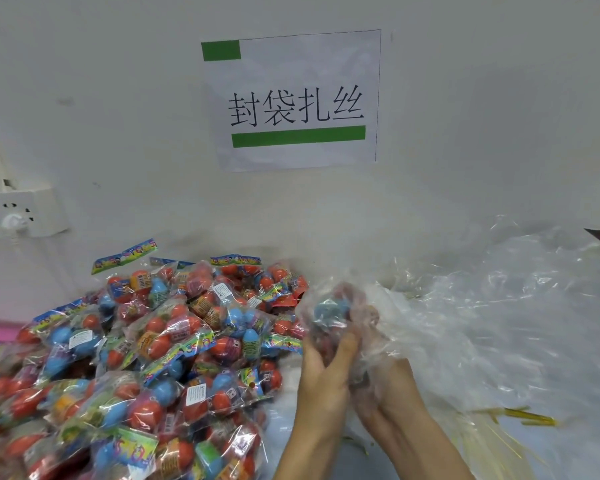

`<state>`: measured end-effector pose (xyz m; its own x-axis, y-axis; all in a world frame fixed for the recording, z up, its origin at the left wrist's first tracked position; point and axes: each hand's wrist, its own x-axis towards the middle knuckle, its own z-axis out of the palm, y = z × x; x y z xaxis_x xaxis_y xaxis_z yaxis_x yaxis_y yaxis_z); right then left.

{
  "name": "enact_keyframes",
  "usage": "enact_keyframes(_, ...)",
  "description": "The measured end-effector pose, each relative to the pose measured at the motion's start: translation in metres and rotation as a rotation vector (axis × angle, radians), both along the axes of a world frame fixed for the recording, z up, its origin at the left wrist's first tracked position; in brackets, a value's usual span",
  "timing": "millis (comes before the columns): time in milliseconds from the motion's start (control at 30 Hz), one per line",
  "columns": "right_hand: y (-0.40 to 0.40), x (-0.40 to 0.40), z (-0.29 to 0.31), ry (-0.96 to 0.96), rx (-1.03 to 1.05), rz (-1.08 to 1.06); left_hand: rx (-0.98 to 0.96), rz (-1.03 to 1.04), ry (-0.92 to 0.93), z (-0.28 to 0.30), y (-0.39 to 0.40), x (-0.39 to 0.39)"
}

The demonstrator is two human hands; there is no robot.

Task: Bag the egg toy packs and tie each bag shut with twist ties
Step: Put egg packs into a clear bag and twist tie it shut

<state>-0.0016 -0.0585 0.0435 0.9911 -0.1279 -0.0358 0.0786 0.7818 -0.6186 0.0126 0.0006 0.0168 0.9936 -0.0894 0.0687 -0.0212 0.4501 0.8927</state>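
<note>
- Egg toy pack point(331, 311) is up off the table, inside a thin clear bag point(371, 327), just right of the big pile of packs point(146, 358) w/ blue egg showing at the top.
- Your left hand point(323, 372) is clamped round the pack thru the film, thumb up along its side, fingers curled behind.
- Your right hand point(392, 386) sits just right of the left, touching it, under the loose plastic; looks like it's gripping the bag film, but the fingers are veiled so I can't tell for sure.
- Key relation: pack stands roughly upright above both hands, long axis pointing away from you; loose bag mouth trails right of the pack, so right hand is nearer for gathering the neck.
- Twist ties point(529, 417), yellow, lie well right of the pack, low on the table, again on the right hand's side.
- Heap of empty bags point(516, 323) spreads right of the pack.
- Wall sign point(295, 102) hangs above the pile; power strip point(21, 216) far left of it.
</note>
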Motion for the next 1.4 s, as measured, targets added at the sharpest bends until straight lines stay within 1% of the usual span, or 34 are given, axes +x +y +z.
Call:
enact_keyframes(33,-0.002,0.001,-0.001,0.011,0.036,-0.017,0.048,-0.019,-0.024,-0.001,-0.001,-0.001)
enact_keyframes(133,-0.005,0.0,-0.001,0.019,0.108,-0.023,0.079,-0.077,-0.04,-0.002,0.001,-0.001)
enact_keyframes(200,-0.005,0.0,0.001,-0.003,0.069,-0.044,0.108,-0.03,-0.027,0.0,0.005,-0.002)
enact_keyframes(267,-0.007,0.0,0.002,-0.028,0.042,-0.051,0.118,0.061,0.015,0.002,0.012,0.0)
enact_keyframes(333,-0.007,-0.001,0.002,-0.051,0.028,-0.002,0.094,0.128,0.061,0.004,0.018,0.003)
enact_keyframes(433,0.002,-0.003,0.002,-0.052,0.027,0.098,-0.01,0.108,0.086,0.002,0.012,0.006)
enact_keyframes(500,0.005,-0.003,0.0,-0.034,0.077,0.075,-0.078,0.063,0.1,-0.001,0.001,0.003)
enact_keyframes(567,0.003,-0.002,-0.002,-0.022,0.137,0.013,-0.058,0.022,0.107,-0.005,-0.007,0.001)
enact_keyframes(600,0.0,-0.002,-0.003,-0.024,0.129,-0.027,-0.05,-0.001,0.11,-0.007,-0.008,0.0)
enact_keyframes(667,-0.004,-0.002,-0.005,-0.042,0.041,-0.098,-0.047,-0.024,0.116,-0.01,-0.009,0.001)
enact_keyframes(767,-0.006,0.0,-0.005,-0.079,-0.151,-0.127,-0.024,0.06,0.1,-0.007,-0.002,0.004)
enact_keyframes(867,-0.005,0.002,-0.003,-0.155,-0.301,-0.102,-0.097,0.148,0.059,0.001,0.01,0.006)
enact_keyframes(933,-0.001,0.0,-0.001,-0.231,-0.38,-0.048,-0.152,0.199,0.037,0.004,0.015,0.005)
enact_keyframes(1000,0.002,-0.002,-0.002,-0.254,-0.449,-0.018,-0.23,0.232,0.02,0.003,0.018,0.006)
enact_keyframes(1200,-0.005,-0.004,-0.002,-0.264,-0.593,0.076,-0.301,0.293,0.089,0.004,0.021,0.008)
enact_keyframes(1300,-0.017,-0.006,0.002,-0.295,-0.773,0.126,-0.346,0.309,0.172,0.005,0.025,0.007)
enact_keyframes(1400,-0.037,-0.005,0.008,-0.344,-1.002,0.058,-0.379,0.347,0.171,0.009,0.03,0.01)
